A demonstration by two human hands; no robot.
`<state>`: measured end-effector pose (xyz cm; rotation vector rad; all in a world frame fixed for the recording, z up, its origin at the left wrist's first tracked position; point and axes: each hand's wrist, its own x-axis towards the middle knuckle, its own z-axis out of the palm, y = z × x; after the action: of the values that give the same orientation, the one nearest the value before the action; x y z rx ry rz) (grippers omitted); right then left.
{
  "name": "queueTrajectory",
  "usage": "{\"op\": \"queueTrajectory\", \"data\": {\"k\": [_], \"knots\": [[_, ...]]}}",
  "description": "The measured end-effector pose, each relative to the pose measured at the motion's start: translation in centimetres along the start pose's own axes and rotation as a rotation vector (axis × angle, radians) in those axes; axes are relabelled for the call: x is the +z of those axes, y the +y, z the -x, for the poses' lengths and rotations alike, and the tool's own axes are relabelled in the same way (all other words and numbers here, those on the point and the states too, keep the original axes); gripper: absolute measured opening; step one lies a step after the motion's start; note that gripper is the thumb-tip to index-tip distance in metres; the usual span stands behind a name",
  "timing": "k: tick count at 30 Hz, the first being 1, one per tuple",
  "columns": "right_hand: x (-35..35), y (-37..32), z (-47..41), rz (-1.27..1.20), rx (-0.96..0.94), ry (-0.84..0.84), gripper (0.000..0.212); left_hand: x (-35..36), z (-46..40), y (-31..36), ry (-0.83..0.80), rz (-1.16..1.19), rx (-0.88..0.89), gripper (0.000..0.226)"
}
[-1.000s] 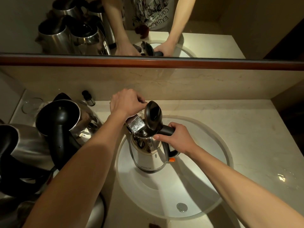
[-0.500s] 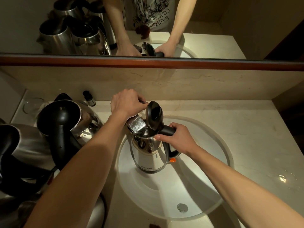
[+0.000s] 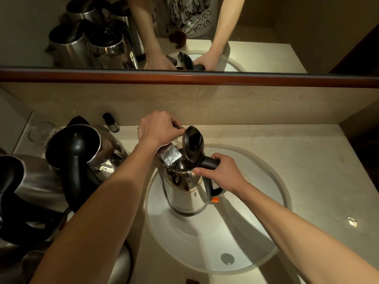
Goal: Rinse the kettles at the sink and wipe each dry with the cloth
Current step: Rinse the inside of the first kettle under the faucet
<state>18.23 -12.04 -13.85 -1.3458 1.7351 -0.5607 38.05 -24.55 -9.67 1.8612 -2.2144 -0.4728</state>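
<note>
Head view shows the right hand [image 3: 222, 174] gripping one open kettle [image 3: 187, 191] under the tap [image 3: 169, 156], left hand [image 3: 159, 128] curled on the tap, other kettles [image 3: 78, 148] waiting on the tabletop [image 3: 307, 160], so rinsing looks barely begun.

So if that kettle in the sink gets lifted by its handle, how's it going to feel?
The kettle is probably stiff and light when empty: thin polished steel. With the faucet over its open mouth, it may be taking water and get heavier. Shiny walls could be slippery wet, so the black handle, gripped by the right hand, looks safest.
</note>
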Motion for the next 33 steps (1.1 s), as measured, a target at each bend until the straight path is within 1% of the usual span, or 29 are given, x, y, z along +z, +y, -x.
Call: {"op": "queueTrajectory", "data": {"k": [33], "knots": [[0.05, 0.11, 0.02, 0.0, -0.005, -0.008, 0.045, 0.24, -0.14, -0.2, 0.005, 0.001, -0.009, 0.03]]}}
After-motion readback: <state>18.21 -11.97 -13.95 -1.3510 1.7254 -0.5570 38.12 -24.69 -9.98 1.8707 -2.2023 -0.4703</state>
